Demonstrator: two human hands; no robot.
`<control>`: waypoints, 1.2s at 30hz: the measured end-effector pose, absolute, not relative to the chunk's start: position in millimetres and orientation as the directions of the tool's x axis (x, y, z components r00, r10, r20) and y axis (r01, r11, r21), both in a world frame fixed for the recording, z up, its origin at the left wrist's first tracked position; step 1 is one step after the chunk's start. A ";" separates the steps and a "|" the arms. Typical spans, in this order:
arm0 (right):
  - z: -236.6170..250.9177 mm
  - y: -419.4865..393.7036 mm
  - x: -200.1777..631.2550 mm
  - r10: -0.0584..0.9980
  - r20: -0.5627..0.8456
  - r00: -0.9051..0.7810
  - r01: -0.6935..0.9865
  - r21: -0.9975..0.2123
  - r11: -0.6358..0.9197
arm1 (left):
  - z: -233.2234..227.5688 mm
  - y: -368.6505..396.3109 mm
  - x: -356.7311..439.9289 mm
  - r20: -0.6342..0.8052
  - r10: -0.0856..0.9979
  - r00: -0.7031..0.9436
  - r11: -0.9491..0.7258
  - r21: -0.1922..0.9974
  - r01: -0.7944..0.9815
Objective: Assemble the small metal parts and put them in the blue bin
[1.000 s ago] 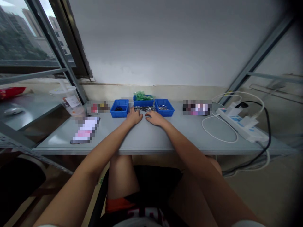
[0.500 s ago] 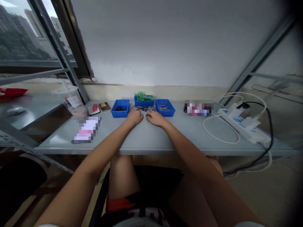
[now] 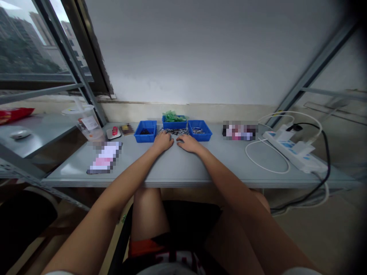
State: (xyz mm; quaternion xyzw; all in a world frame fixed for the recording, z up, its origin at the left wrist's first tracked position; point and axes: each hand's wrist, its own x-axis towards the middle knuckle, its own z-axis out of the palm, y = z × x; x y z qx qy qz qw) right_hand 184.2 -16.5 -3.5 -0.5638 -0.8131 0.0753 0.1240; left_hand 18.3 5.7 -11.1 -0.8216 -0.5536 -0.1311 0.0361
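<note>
My left hand [image 3: 163, 141] rests palm down on the grey table, fingers stretched out to the near edge of a loose pile of small black and silver pieces [image 3: 175, 131]. Just right of it lies my right hand [image 3: 187, 143], also flat, its fingers apart at the same pile. Neither hand shows anything in it. A blue bin [image 3: 138, 136] with dark small parts stands left of the pile. Behind is a second blue bin [image 3: 174, 125] heaped with green translucent pieces [image 3: 171, 116]. The right-hand blue bin [image 3: 207, 136] holds silvery thin parts. Individual pieces are too small to identify.
At left are a phone [image 3: 104, 157], a lidded plastic cup [image 3: 90, 124] and a small red item [image 3: 115, 130] on a white one. A blurred-out object [image 3: 239, 131] lies at right, beside a power strip [image 3: 298, 152] with looping cables. A wall rises behind the table.
</note>
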 end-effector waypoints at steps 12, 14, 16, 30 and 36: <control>-3.5 -16.2 184.9 0.932 0.118 -0.342 0.892 -0.273 0.361 | -11.8 8.7 16.8 0.269 0.896 0.354 -0.385 0.072 0.920; -2.9 -16.9 184.4 0.934 0.117 -0.337 0.894 -0.272 0.356 | -12.1 9.4 17.3 0.260 0.899 0.352 -0.380 0.064 0.923; -2.3 -17.6 184.0 0.933 0.119 -0.339 0.893 -0.271 0.359 | -11.9 9.5 17.6 0.254 0.901 0.353 -0.380 0.064 0.923; -4.9 -15.5 186.2 0.931 0.121 -0.344 0.885 -0.290 0.364 | 1.3 -1.9 17.4 0.252 0.909 0.332 -0.362 0.084 0.929; -5.1 -15.0 186.3 0.927 0.126 -0.353 0.877 -0.302 0.374 | 0.9 -2.4 16.5 0.252 0.912 0.322 -0.360 0.121 0.925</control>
